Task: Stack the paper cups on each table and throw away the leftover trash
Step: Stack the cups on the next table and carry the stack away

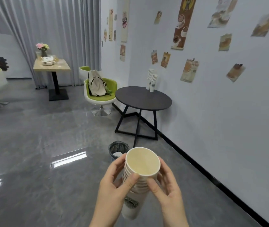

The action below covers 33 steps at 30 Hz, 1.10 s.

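Grey floor lies wide open on the left. Low in the middle, the left hand and right hand both grip a cup stack, near a bin.

Both hands hold a stack of paper cups tilted, its open mouth facing up: the left hand and right hand curl round its sides. Beyond stand a bin and a round dark desk bearing two cup stacks.
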### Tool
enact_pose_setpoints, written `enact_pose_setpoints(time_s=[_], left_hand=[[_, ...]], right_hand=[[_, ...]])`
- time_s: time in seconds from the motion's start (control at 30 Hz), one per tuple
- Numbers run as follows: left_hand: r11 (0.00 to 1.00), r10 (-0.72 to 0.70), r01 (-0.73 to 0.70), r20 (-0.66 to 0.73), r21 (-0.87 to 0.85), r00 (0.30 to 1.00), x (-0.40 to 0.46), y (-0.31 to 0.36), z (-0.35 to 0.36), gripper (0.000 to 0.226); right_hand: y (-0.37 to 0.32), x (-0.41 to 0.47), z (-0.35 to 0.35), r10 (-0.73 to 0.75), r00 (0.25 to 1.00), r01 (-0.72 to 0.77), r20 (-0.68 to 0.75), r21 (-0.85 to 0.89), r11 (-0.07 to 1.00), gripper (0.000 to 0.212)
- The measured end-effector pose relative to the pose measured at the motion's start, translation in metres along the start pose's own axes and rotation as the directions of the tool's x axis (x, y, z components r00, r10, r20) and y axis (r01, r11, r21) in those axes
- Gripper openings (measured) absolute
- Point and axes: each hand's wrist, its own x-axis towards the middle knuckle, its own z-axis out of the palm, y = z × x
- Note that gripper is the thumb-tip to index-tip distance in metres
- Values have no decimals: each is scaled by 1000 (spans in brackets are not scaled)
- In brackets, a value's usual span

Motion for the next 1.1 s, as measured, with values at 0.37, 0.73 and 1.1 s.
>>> enact_pose_setpoints(time_s=[0.37,0.73,1.1], left_hand=[[999,-30,37,164,-38,986,216,-66,30,57],[994,-46,64,192,-87,980,441,-154,129,65],[985,-98,119,170,-122,981,654,-238,196,66]], right_hand=[[57,199,-8,-48,984,46,-172,-11,999,65],[102,447,-82,-72,981,62,-181,-59,996,66],[151,673,-129,-33,990,22,-138,-81,996,62]])
